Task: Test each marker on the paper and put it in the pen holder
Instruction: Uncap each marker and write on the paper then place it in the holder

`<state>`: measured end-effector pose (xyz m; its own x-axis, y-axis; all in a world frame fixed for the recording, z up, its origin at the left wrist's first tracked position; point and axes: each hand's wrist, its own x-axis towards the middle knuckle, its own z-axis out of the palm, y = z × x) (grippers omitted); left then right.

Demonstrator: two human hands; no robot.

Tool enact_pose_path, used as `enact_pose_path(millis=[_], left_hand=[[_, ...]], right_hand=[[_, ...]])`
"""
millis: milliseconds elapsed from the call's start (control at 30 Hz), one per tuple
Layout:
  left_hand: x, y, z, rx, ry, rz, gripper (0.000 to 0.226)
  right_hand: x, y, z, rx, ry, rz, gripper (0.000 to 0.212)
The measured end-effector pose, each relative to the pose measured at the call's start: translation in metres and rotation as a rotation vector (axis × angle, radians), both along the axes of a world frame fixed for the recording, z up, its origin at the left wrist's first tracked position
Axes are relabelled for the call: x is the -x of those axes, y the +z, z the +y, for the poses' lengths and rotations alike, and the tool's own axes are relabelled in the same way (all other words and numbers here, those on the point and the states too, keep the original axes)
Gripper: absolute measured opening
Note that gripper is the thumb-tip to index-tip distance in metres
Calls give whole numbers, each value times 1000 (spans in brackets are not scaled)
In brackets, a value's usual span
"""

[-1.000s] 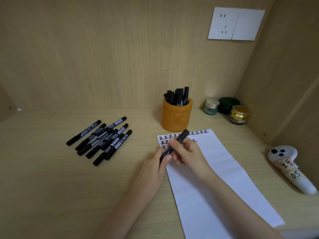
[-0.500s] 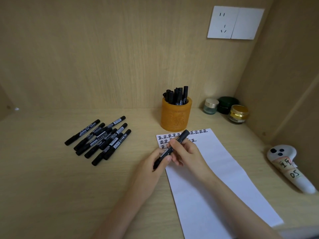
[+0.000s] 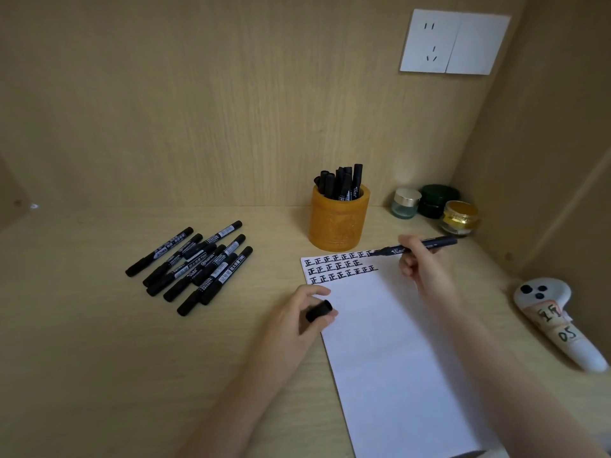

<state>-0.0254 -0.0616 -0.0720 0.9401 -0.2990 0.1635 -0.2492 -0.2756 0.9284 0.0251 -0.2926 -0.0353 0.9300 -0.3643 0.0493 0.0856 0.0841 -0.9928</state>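
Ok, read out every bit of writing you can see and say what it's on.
"正", repeated in three rows: top of the paper.
"05": lower tape on the controller; upper tape unreadable.
"700": one marker in the pile; other print too small.
Uncapped marker in the right hand: white print, blurred.
Markers in the holder: too small.
Cap in the left hand: no text seen.
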Motion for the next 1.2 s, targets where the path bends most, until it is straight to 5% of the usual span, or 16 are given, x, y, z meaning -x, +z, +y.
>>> enact_pose_path(millis=[300, 1200], left_hand=[[-5, -8, 0, -121, -3, -34, 17], [-2, -2, 0, -158, 3, -42, 14]], right_hand=[[-15, -6, -1, 268, -126, 162, 28], [-21, -26, -5, 394, -163, 113, 21]])
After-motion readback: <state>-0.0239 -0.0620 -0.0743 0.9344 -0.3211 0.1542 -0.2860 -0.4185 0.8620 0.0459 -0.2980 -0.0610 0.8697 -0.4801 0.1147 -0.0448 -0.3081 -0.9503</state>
